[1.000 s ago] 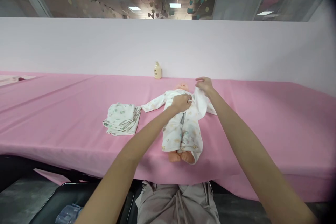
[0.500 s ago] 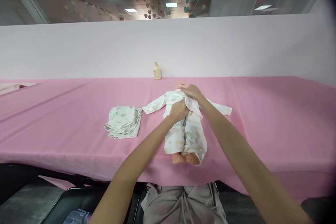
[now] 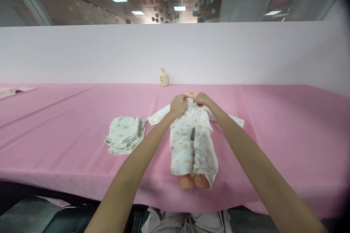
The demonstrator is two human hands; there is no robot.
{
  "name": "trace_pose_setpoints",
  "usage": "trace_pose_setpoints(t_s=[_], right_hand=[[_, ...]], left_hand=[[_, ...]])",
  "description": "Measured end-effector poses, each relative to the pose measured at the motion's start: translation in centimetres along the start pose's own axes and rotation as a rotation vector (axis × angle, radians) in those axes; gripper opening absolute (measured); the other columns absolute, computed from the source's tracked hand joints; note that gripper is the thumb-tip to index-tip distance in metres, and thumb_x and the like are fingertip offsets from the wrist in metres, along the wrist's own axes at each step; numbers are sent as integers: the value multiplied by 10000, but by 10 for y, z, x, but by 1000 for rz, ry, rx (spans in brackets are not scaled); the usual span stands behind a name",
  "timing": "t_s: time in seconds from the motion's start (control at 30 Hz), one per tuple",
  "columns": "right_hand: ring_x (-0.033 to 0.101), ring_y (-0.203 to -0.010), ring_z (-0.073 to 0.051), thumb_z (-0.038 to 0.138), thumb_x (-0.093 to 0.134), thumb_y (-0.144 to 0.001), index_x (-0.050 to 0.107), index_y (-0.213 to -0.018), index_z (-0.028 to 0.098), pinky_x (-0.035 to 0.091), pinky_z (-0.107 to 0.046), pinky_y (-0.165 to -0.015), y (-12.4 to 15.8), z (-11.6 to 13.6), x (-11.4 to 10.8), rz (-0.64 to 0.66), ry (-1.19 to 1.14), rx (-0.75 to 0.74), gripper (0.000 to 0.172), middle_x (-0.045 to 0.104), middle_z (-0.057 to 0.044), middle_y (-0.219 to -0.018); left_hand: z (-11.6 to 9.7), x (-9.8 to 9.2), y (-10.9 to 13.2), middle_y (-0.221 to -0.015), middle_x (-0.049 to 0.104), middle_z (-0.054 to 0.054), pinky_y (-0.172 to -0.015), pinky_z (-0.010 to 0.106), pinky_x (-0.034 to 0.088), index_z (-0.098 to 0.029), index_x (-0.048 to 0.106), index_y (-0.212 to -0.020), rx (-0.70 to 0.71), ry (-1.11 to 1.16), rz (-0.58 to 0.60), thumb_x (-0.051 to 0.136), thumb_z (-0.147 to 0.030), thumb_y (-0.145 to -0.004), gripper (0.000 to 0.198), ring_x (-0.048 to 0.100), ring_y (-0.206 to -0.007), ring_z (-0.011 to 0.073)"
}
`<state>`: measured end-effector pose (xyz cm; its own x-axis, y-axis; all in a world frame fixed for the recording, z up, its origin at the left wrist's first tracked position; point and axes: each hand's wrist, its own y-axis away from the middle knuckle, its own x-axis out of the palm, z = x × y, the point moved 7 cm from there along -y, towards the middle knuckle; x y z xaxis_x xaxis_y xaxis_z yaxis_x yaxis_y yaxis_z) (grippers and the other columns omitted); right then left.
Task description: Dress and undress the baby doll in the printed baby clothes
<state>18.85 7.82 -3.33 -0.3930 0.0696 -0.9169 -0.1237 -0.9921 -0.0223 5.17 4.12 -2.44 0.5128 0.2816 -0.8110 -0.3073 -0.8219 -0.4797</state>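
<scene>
A baby doll [image 3: 186, 182] lies on its back with its feet toward me. It wears a white patterned baby shirt [image 3: 197, 118] and matching trousers [image 3: 182, 153]. The shirt's sleeves spread out to both sides. At the collar, my left hand [image 3: 178, 105] is closed on the shirt's left edge. My right hand [image 3: 202, 99] pinches the shirt's neckline on the other side, close to the doll's chin. My fingers hide part of the collar, and little of the doll's head shows.
A folded stack of patterned cloth [image 3: 125, 134] lies left of the doll, by the sleeve end. A pump bottle [image 3: 163, 77] stands against the white wall [image 3: 109, 54]. Pink cloth [image 3: 68, 127] covers the table. A black chair [image 3: 71, 218] is at the lower left.
My left hand has moved up from the shirt's middle to the collar. My right hand has shifted slightly right at the neck. The shirt front now lies flatter over the chest.
</scene>
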Motion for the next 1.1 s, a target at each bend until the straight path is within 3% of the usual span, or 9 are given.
trace_pose_setpoints(t_s=[0.2,0.37,0.5,0.6,0.7,0.83,0.93,1.03,1.1], right_hand=[[666,-610,-192,54,634,-672,724,-759,56,461,-214,-572,-15,-2,-2,-33,-47,-4,125,668,-102,-562],[683,-708,-164,171,475,-836,728,-920,82,453,-193,-558,-29,-15,7,-142,-234,-68,281,735,-99,-803],[689,-825,-154,236,507,-849,726,-995,129,480,-180,-621,-28,-21,20,-173,-392,-137,285,743,-67,-948],[683,-711,-149,216,570,-798,748,-888,144,470,-186,-602,-23,-19,14,-128,-416,-170,212,746,-50,-802],[599,-490,-144,162,578,-744,716,-665,118,420,-212,-521,-16,-18,1,-37,-203,-165,165,637,-39,-490],[537,-441,-125,95,544,-719,671,-598,110,391,-217,-499,-13,-21,-9,40,-59,-165,176,582,-33,-428],[534,-460,-115,128,548,-751,674,-660,107,404,-212,-492,-17,-24,-4,80,-232,-190,157,606,-22,-495],[555,-510,-121,248,583,-790,696,-751,111,425,-213,-470,-23,-20,9,173,-589,-213,182,630,-14,-590],[567,-526,-126,290,578,-801,708,-798,113,441,-218,-468,-26,-18,11,152,-737,-201,220,637,-15,-625]], left_hand=[[7,43,-36,-1007,694,163,-777,320,466,-118,699,-925,-151,20,65,438,-233,-871,290,643,-948,253],[12,48,-38,-999,694,119,-732,307,448,-173,675,-952,-182,68,53,479,-274,-860,239,639,-934,244],[15,49,-35,-942,707,36,-710,271,426,-217,646,-952,-190,101,39,487,-286,-871,192,641,-891,192],[17,51,-33,-891,709,7,-687,261,407,-229,635,-933,-190,156,9,500,-277,-866,158,639,-867,177],[19,52,-32,-843,706,-2,-633,259,375,-235,631,-902,-196,218,-18,506,-250,-855,134,635,-820,172],[18,51,-34,-835,705,11,-602,266,348,-218,627,-844,-193,239,-11,512,-235,-837,117,626,-783,177],[20,50,-34,-831,706,14,-612,273,354,-215,639,-851,-197,284,-18,497,-225,-837,143,622,-778,181],[25,50,-33,-828,708,3,-644,271,383,-222,657,-889,-225,371,-24,482,-217,-845,181,617,-759,168],[29,50,-33,-840,709,-3,-674,264,405,-216,663,-881,-247,460,-37,484,-209,-846,183,611,-749,152]])
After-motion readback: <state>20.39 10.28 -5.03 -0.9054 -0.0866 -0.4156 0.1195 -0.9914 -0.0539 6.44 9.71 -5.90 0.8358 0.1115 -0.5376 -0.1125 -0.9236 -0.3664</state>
